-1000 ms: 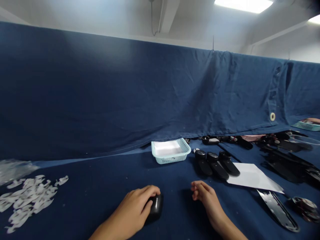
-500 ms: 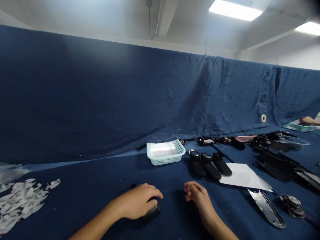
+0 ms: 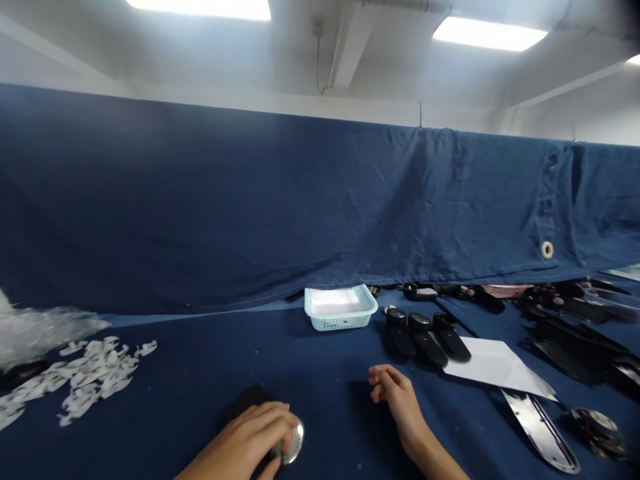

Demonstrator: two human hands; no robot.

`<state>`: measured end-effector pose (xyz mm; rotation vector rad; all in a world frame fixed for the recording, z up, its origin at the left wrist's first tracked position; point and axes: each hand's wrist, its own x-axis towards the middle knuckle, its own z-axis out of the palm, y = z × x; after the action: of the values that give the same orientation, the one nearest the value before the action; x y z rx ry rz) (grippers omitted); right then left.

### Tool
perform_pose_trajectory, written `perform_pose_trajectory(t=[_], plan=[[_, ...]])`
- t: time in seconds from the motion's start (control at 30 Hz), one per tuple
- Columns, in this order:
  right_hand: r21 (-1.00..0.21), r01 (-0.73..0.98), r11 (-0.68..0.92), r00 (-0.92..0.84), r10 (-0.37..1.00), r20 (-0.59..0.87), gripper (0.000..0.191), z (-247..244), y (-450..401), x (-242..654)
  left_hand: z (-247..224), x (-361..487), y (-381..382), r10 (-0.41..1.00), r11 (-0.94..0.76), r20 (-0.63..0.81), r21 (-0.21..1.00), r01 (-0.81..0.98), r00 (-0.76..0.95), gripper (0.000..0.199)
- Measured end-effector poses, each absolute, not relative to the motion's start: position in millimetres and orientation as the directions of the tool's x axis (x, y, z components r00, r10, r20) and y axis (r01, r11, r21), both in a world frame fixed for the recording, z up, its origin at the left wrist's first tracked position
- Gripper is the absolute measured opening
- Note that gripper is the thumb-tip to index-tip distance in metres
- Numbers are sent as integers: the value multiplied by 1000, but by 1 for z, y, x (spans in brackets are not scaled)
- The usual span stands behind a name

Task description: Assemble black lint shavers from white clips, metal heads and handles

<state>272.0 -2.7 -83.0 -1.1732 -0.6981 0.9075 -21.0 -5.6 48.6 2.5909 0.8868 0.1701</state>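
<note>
The left hand (image 3: 245, 443) grasps a black oblong device with a round silver end (image 3: 291, 443) on the navy cloth-covered table (image 3: 200, 373). The right hand (image 3: 393, 393) lies relaxed and empty, near three black oblong devices (image 3: 425, 340); a pale blue plastic mesh basket (image 3: 340, 319) sits farther away.

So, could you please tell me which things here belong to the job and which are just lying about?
In use: left hand, black device with round metal end, right hand.
Lying about: pale blue basket, three black devices, paper sheet.
</note>
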Motion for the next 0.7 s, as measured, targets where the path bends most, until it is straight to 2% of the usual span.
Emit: perform_pose_trajectory(t=[0.13,0.3,0.43,0.5,0.63,0.7], plan=[[-966,-228,121,462,887,2,22,-88,-2,277,57,-4,-2,506,-796,-21,373,477,862,51],[-965,-241,104,454,891,-18,21,-90,3,282,56,5,13,341,-881,-75,322,346,937,53],[-962,-253,101,455,890,-26,22,-91,3,284,56,3,18,388,-866,-80,311,392,918,57],[-959,-262,104,449,893,-26,22,-90,2,284,57,4,16,438,-848,-40,315,427,898,50],[-954,-278,113,443,896,-23,22,-90,-2,285,57,15,8,515,-818,-27,284,501,857,20],[-953,-282,115,442,897,-22,22,-90,-3,285,53,21,9,528,-819,-10,256,513,849,10]])
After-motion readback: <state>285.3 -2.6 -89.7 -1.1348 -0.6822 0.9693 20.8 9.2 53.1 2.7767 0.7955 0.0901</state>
